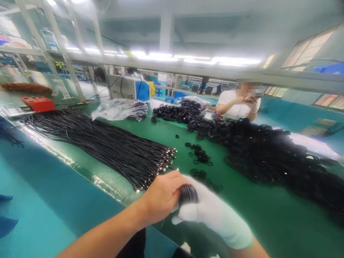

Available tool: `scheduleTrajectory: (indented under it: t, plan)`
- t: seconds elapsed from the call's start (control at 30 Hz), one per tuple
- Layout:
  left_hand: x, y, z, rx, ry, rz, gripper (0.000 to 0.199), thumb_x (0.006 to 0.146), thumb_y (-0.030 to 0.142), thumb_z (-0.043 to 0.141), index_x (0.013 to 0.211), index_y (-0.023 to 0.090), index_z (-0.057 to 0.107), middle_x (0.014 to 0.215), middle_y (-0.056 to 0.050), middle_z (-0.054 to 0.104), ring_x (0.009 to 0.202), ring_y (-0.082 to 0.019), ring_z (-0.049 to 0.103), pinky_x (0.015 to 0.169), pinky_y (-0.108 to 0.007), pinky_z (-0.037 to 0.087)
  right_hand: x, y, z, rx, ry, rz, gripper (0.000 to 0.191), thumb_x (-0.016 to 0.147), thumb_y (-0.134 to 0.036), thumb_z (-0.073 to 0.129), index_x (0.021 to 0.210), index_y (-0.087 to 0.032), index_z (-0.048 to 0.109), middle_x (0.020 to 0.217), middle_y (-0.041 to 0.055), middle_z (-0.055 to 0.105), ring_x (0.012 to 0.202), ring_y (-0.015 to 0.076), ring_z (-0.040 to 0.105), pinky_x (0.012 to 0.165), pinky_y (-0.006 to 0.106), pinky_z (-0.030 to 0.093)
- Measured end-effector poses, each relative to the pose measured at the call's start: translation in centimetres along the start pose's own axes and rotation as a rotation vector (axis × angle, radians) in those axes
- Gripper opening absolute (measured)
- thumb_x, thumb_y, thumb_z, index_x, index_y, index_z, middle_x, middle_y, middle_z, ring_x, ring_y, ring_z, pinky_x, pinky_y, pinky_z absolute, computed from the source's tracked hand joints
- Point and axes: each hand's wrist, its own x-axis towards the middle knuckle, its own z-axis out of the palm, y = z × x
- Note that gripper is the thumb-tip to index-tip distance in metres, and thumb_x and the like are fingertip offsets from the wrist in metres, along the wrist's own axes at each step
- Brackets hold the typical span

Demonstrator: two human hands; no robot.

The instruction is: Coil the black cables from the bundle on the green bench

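Left hand (161, 195) and gloved right hand (215, 211) pinch what appears to be a black coil (188, 194) between them above a green bench (258, 211); coils (258, 143) lie heaped beyond, straight cables (107, 141) uncoiled alongside.

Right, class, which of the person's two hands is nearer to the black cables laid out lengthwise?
Left. The bare left hand is just beside the tipped ends of the laid-out cables; the white-gloved right hand is farther away, beyond the black coil.
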Motion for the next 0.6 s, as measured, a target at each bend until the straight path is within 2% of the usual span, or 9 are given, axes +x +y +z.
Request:
scheduleTrajectory:
  t: [0.1, 0.17, 0.23, 0.4, 0.6]
  plan:
    - [0.7, -0.4, 0.0, -0.042, 0.003, -0.119, 0.029, 0.081, 0.006, 0.045, 0.095, 0.021, 0.065, 0.088, -0.001, 0.061, 0.079, -0.012, 0.058, 0.073, -0.024, 0.046, 0.4, 0.9, -0.4, 0.288, -0.079, 0.037, 0.05, 0.071, -0.021, 0.073, 0.116, -0.019, 0.052, 0.093, 0.0055, 0.061, 0.082, 0.0212, 0.062, 0.073, 0.041, 0.053]
    - [1.2, -0.8, 0.1, -0.155, -0.006, -0.25, 0.026, 0.08, 0.011, 0.048, 0.101, 0.021, 0.06, 0.087, 0.001, 0.062, 0.074, -0.012, 0.059, 0.067, -0.024, 0.048, 0.5, 1.4, -0.8, 0.474, -0.169, 0.065, 0.047, 0.073, -0.024, 0.071, 0.115, -0.017, 0.052, 0.093, 0.0068, 0.06, 0.081, 0.0196, 0.062, 0.072, 0.041, 0.054]
    - [1.5, -1.2, 0.4, -0.236, -0.018, -0.354, 0.022, 0.08, 0.016, 0.05, 0.1, 0.02, 0.057, 0.081, 0.002, 0.063, 0.065, -0.011, 0.059, 0.059, -0.023, 0.047, 0.6, 1.9, -1.3, 0.568, -0.203, 0.085, 0.039, 0.075, -0.026, 0.07, 0.109, -0.014, 0.055, 0.091, 0.0074, 0.059, 0.077, 0.0167, 0.061, 0.071, 0.038, 0.053]
    - [2.1, -1.5, 1.2, -0.125, 0.009, -0.434, 0.008, 0.075, 0.017, 0.052, 0.079, 0.019, 0.059, 0.068, 0.003, 0.062, 0.062, -0.012, 0.059, 0.056, -0.021, 0.044, 1.0, 3.5, -1.7, 0.571, -0.153, 0.094, 0.033, 0.078, -0.032, 0.067, 0.101, -0.009, 0.06, 0.084, 0.0089, 0.059, 0.077, 0.0167, 0.06, 0.069, 0.034, 0.052]
    - [1.9, -1.6, 2.1, -0.187, 0.009, -0.563, 0.013, 0.07, 0.014, 0.052, 0.082, 0.019, 0.054, 0.062, 0.004, 0.059, 0.05, -0.01, 0.056, 0.047, -0.019, 0.042, 1.1, 3.9, -1.0, 0.516, -0.133, 0.07, 0.029, 0.08, -0.029, 0.065, 0.1, -0.009, 0.062, 0.085, 0.0091, 0.061, 0.073, 0.0157, 0.06, 0.069, 0.035, 0.053]
